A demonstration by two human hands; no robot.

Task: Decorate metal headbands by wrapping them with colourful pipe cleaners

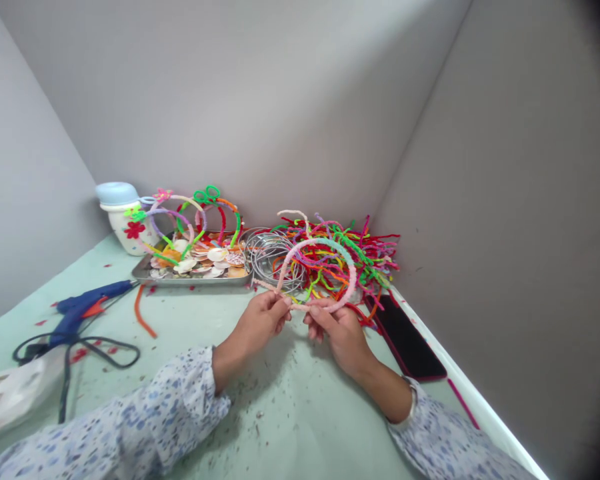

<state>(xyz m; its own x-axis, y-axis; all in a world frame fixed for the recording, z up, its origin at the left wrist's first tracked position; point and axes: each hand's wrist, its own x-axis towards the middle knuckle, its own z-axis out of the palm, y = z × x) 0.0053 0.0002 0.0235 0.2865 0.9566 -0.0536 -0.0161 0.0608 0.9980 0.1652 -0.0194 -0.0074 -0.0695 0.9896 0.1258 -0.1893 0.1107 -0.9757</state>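
Nearest: patterned left sleeve (180, 400) over the table (265, 427), cord (66, 387) off to its left. A wide left sweep could snag the cord and drag the glue gun (73, 320); whether it's hot, can't tell.

Left hand (266, 319): narrow pinch, thumb and fingers on the pale strand (301, 307) near the hoop's left end. Right hand (341, 337): also pinching, at the hoop's right end. Hoop (352, 273) stands up between and above the hands, off the table. Exact fingertip contact too small to tell.

Risks: uneven pull could bend the hoop out of round; a loose pinch could let the strand unwind, since a free tail sticks out left. Phone (405, 337) lies right of the right hand; an elbow swing could knock it.

Farther: wire coil (263, 260) and stem pile (365, 257) sit right behind the hoop; fuzzy stems could catch it. Tray (195, 283) is back left.
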